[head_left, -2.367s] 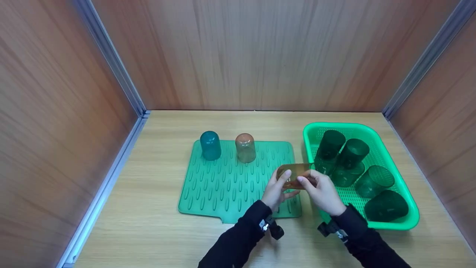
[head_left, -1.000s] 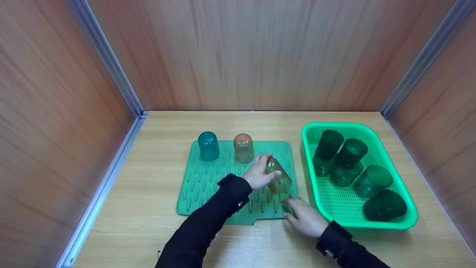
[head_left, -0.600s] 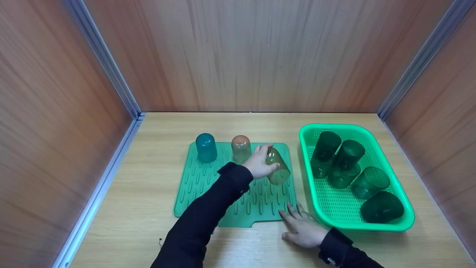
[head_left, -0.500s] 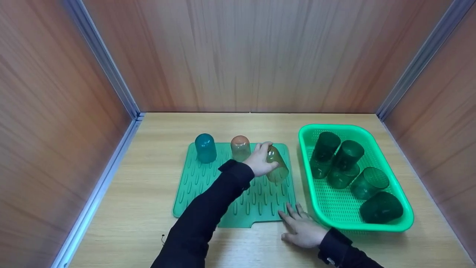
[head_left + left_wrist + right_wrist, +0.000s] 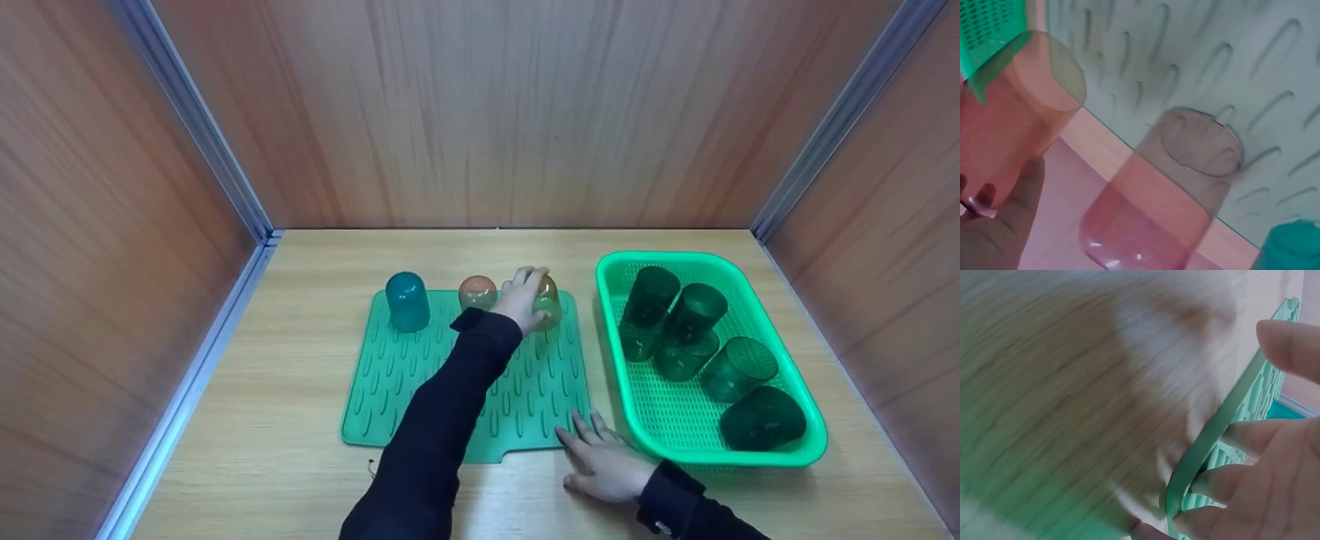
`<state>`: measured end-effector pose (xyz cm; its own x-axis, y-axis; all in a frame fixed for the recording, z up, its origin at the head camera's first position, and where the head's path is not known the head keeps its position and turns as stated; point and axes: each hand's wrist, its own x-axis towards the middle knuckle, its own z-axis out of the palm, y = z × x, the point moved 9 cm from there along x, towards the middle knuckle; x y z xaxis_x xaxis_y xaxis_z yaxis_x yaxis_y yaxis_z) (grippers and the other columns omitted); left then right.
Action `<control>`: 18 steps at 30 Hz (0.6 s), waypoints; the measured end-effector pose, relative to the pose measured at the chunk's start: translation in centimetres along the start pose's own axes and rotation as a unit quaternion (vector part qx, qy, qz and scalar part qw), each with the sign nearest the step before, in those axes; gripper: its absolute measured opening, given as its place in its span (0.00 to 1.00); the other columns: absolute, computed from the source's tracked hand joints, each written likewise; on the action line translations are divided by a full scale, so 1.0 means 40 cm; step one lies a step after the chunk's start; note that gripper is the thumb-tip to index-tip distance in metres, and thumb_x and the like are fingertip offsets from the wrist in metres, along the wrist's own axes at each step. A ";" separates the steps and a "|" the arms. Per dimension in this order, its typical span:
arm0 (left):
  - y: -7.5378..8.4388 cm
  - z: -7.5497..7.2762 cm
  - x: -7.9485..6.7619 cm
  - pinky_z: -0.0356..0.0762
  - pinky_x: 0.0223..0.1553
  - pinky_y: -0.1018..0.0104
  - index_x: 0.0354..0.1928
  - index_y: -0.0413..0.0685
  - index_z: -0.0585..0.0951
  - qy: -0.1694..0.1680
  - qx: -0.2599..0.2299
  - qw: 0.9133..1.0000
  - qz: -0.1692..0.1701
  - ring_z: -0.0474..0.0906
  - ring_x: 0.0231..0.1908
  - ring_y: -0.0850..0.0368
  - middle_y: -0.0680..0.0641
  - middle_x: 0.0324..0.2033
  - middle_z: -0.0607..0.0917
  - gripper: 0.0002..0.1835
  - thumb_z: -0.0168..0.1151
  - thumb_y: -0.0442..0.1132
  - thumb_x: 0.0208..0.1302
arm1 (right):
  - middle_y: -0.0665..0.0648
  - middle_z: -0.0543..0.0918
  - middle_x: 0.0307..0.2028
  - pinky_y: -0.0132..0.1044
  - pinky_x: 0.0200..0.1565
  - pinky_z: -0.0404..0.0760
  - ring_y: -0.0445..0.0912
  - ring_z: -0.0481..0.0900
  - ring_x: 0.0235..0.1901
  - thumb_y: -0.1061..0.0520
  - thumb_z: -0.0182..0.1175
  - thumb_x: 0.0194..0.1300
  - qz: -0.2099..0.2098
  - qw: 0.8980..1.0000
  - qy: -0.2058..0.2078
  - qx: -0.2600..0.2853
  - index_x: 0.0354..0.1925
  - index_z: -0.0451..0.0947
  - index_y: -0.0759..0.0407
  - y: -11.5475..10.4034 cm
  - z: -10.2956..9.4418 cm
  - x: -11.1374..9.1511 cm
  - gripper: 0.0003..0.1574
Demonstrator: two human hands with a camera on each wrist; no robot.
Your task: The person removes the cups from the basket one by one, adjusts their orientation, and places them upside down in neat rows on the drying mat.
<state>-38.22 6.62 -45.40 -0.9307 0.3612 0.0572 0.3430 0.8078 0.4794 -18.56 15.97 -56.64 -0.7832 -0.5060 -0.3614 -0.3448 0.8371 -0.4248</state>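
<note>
My left hand grips a clear amber tumbler over the back right of the green drying mat, its closed end up. In the left wrist view the fingers wrap that tumbler at the left, its open rim towards the mat. Just left of the hand, a pinkish tumbler stands upside down, partly hidden by the hand and sleeve. A blue tumbler stands upside down at the mat's back left corner. My right hand lies with fingers spread at the mat's front right corner, fingertips on its edge.
A bright green perforated basket stands right of the mat, holding several dark-looking tumblers, some leaning on one another. Wooden panels wall off the back and both sides of the table.
The amber tumbler, first held in both hands, has been turned bottom-up and carried by the left hand to the mat's back right. The right hand has let go and moved to the mat's front corner.
</note>
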 end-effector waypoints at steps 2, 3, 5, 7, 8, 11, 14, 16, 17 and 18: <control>-0.009 0.007 0.006 0.72 0.41 0.62 0.64 0.60 0.58 0.016 0.010 1.000 -0.007 0.65 0.51 0.43 0.43 0.60 0.56 0.38 0.65 0.40 0.52 | 0.64 0.40 0.67 0.64 0.55 0.45 0.65 0.32 0.63 0.35 0.50 0.58 0.001 1.000 0.001 0.000 0.68 0.49 0.50 0.000 -0.003 -0.001 0.46; -0.012 0.012 0.007 0.73 0.39 0.63 0.64 0.61 0.59 0.023 0.016 1.000 -0.009 0.65 0.51 0.43 0.43 0.59 0.56 0.38 0.65 0.40 0.52 | 0.64 0.40 0.67 0.64 0.55 0.45 0.65 0.32 0.63 0.35 0.50 0.58 0.002 1.000 0.001 0.000 0.68 0.49 0.50 0.000 -0.004 -0.002 0.46; -0.017 0.022 0.010 0.74 0.36 0.63 0.63 0.62 0.61 0.037 0.024 0.999 -0.010 0.66 0.49 0.44 0.42 0.58 0.56 0.38 0.66 0.38 0.50 | 0.64 0.40 0.67 0.64 0.55 0.45 0.65 0.33 0.63 0.35 0.50 0.58 0.002 1.000 0.001 -0.002 0.68 0.49 0.50 0.000 -0.004 -0.001 0.46; -0.017 0.034 0.010 0.74 0.32 0.63 0.63 0.64 0.61 0.044 0.040 0.998 -0.009 0.67 0.49 0.45 0.43 0.58 0.58 0.39 0.66 0.37 0.50 | 0.64 0.41 0.67 0.64 0.54 0.45 0.65 0.33 0.63 0.34 0.50 0.58 0.002 1.000 0.001 -0.005 0.68 0.49 0.49 0.001 -0.004 -0.001 0.46; -0.016 0.040 0.009 0.75 0.30 0.63 0.63 0.64 0.61 0.045 0.048 0.998 -0.007 0.67 0.49 0.45 0.44 0.58 0.58 0.39 0.66 0.37 0.50 | 0.64 0.41 0.67 0.65 0.54 0.46 0.65 0.33 0.63 0.34 0.50 0.58 0.002 1.000 0.002 -0.007 0.67 0.49 0.49 0.001 -0.004 -0.001 0.46; -0.008 0.057 0.005 0.74 0.27 0.62 0.63 0.67 0.60 0.044 0.071 0.997 -0.001 0.66 0.51 0.44 0.47 0.60 0.59 0.39 0.65 0.36 0.51 | 0.64 0.41 0.67 0.64 0.54 0.47 0.65 0.34 0.63 0.35 0.50 0.58 0.000 1.000 0.004 -0.013 0.67 0.49 0.50 0.000 -0.005 -0.001 0.45; 0.002 0.068 0.004 0.74 0.27 0.61 0.64 0.68 0.59 0.044 0.080 0.996 0.004 0.64 0.53 0.44 0.47 0.62 0.58 0.38 0.64 0.35 0.53 | 0.64 0.42 0.66 0.64 0.55 0.48 0.65 0.34 0.63 0.35 0.50 0.58 -0.002 1.000 0.007 -0.016 0.67 0.50 0.50 -0.002 -0.007 -0.002 0.45; 0.008 0.073 0.005 0.75 0.28 0.61 0.64 0.68 0.59 0.047 0.085 0.995 0.006 0.64 0.53 0.44 0.47 0.62 0.58 0.38 0.63 0.35 0.54 | 0.64 0.41 0.67 0.63 0.55 0.49 0.65 0.33 0.63 0.36 0.50 0.59 -0.006 1.000 0.005 -0.019 0.67 0.49 0.50 -0.004 -0.006 -0.002 0.45; 0.010 0.075 0.005 0.75 0.28 0.61 0.64 0.68 0.59 0.048 0.088 0.995 0.006 0.64 0.53 0.44 0.47 0.62 0.58 0.38 0.62 0.35 0.54 | 0.64 0.41 0.67 0.62 0.55 0.49 0.64 0.33 0.63 0.36 0.50 0.59 -0.008 1.000 0.005 -0.020 0.68 0.49 0.50 -0.004 -0.006 -0.002 0.45; 0.012 0.079 0.006 0.75 0.28 0.61 0.65 0.68 0.58 0.045 0.092 0.995 0.003 0.63 0.54 0.44 0.47 0.63 0.58 0.38 0.61 0.34 0.55 | 0.64 0.41 0.67 0.62 0.55 0.50 0.65 0.33 0.63 0.36 0.50 0.59 -0.011 1.000 0.004 -0.020 0.68 0.49 0.50 -0.005 -0.005 -0.002 0.44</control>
<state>-37.88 8.57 -47.92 -0.9330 0.3304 0.1423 0.3590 0.8804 0.3099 -18.52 15.89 -56.35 -0.7789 -0.5235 -0.3454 -0.3826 0.8330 -0.3998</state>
